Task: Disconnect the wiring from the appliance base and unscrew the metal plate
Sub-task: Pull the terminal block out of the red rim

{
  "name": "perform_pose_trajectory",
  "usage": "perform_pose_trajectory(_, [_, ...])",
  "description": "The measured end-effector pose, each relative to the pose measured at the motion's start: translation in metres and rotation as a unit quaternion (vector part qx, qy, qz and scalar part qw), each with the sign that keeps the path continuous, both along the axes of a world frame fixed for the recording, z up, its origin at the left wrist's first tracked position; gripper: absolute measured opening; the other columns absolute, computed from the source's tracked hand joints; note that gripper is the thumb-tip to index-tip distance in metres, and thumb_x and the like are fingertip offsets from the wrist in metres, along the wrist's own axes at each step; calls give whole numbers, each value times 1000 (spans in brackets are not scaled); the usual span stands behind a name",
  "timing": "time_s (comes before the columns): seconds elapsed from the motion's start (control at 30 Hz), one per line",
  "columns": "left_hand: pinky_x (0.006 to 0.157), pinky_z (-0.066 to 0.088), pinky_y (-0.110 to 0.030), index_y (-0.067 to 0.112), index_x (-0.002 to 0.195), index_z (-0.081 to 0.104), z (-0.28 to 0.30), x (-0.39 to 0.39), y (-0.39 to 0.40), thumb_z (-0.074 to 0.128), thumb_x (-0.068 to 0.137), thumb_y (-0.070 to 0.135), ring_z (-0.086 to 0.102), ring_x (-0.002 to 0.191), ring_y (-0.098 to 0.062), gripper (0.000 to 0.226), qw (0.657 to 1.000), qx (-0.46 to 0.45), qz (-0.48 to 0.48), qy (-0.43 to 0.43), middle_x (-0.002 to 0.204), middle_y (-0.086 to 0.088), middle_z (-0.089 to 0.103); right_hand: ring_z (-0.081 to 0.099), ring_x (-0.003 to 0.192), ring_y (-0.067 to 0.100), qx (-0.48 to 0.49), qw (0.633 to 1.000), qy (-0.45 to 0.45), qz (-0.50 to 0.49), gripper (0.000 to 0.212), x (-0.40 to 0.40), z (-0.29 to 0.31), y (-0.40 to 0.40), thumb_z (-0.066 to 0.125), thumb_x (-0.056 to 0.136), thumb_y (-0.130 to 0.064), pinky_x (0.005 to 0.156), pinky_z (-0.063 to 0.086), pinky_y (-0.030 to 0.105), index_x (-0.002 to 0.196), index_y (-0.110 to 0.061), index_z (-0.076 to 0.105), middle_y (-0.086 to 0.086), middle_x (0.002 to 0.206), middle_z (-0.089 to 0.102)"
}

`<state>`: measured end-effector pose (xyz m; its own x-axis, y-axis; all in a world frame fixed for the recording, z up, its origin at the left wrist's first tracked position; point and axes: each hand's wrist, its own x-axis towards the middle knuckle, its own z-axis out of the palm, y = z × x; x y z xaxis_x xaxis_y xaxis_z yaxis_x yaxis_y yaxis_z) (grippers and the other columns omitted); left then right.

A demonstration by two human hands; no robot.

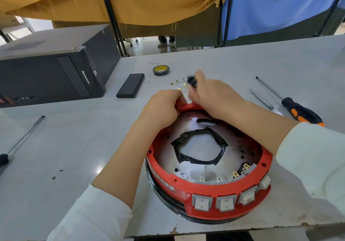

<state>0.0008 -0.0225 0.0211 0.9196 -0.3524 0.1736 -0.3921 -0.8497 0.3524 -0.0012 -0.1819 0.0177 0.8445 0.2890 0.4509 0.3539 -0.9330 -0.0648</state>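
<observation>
Grey bench (78,147) carries our red base (209,190), switches facing us, metal plate (203,166) up. Left hand (162,106) grips its far rim; right hand (211,93) pinches a black connector (192,81).

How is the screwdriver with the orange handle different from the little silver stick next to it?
The orange-handled screwdriver is longer and has a chunky black-and-orange handle; the silver stick is short, bare metal, with no handle. The screwdriver lies farther right. Both lie flat on the table, slanted the same way, untouched.
</observation>
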Motion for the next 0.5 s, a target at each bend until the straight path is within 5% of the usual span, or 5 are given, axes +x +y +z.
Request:
perform_pose_trajectory(0.17, [76,49,-35,23,97,60,0,0,0,61,79,6,57,93,-25,25,1000,9,8,-1,99,-1,63,36,56,27,-68,998,-1,-5,44,-4,-2,3,32,95,-53,45,14,31,108,-12,39,-3,61,33])
perform_pose_trajectory(0.4, [77,47,-28,30,101,61,0,-3,0,56,78,10,58,93,-16,31,1000,4,-2,5,92,11,61,42,55,8,167,983,29,-68,31,5,4,-7,32,96,-52,47,22,28,92,-21,38,-9,64,46])
perform_pose_trajectory(0.5, [78,47,-26,33,104,61,0,-4,0,59,80,19,59,95,-14,28,1000,11,-8,6,99,11,64,56,65,15,301,948,67,-82,29,9,9,-13,39,93,-48,53,38,31,89,-20,47,-4,74,58])
